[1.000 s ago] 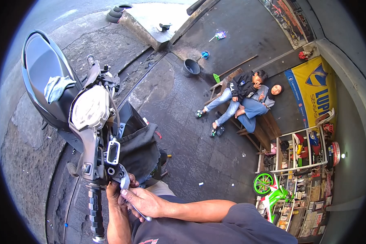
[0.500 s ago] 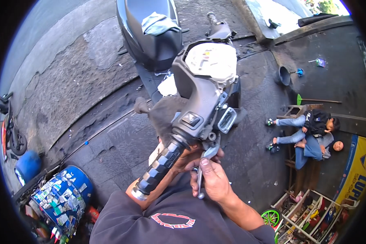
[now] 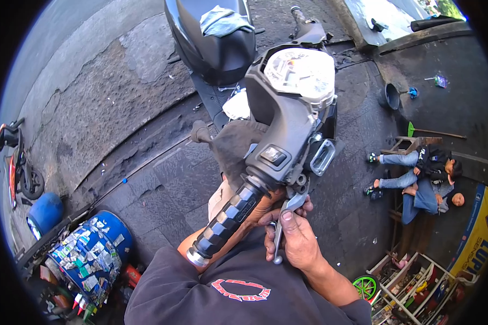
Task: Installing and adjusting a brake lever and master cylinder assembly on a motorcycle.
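Note:
A scooter handlebar [image 3: 287,138] with its covers partly removed rises in front of me. Its black ribbed grip [image 3: 225,219] slants down toward my chest. My right hand [image 3: 301,244] pinches a silver brake lever [image 3: 279,238], thumb on top and fingers beneath. Behind the grip, my left hand [image 3: 261,211] reaches up to the lever's upper end. Its fingers close about the lever near the mount, partly hidden by the grip and lever. Next to the mount is a clear rectangular lens housing [image 3: 322,157]. The pale instrument cluster [image 3: 301,73] lies exposed above.
The dark scooter seat [image 3: 217,43] carries a light blue cloth [image 3: 225,21]. A sticker-covered blue drum [image 3: 92,254] stands at lower left. Two people [image 3: 423,179] sit on a bench at right, above a rack of parts [image 3: 412,292]. A black bucket [image 3: 389,96] stands farther back.
My view has shifted, so the scooter and surroundings appear a little farther right and slightly higher or lower in places. Both hands keep their places at the lever.

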`<state>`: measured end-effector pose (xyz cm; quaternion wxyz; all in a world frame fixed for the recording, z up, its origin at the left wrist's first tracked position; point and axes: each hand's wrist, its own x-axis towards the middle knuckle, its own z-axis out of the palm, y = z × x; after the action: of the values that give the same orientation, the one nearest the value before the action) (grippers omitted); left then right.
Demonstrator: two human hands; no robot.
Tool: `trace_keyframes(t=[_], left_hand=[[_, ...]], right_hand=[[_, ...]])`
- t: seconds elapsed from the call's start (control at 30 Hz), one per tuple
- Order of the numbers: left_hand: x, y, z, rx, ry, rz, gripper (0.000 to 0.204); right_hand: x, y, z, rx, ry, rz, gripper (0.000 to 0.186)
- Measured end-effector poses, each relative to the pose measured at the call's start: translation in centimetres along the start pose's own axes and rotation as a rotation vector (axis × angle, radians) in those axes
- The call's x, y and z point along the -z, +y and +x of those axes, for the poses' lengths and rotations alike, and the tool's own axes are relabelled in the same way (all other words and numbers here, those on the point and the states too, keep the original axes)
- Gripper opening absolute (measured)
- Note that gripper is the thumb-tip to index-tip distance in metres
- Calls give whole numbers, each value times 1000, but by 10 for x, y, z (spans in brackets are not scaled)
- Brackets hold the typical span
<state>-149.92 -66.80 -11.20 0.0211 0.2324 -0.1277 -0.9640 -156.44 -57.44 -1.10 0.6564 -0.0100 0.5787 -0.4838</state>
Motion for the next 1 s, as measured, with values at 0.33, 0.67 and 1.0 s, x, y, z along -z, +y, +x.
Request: trace_keyframes(t=[0.33, 0.67, 1.0], left_hand=[[3, 4, -3, -109, -192, -84, 58], [12, 6, -6, -170, -440, -210, 57], [19, -5, -6, -183, -342, -145, 60]], right_hand=[[-4, 2, 1, 3, 21, 105, 61], [-17, 4, -5, 29, 107, 185, 58], [-11, 2, -2, 3, -8, -21, 55]])
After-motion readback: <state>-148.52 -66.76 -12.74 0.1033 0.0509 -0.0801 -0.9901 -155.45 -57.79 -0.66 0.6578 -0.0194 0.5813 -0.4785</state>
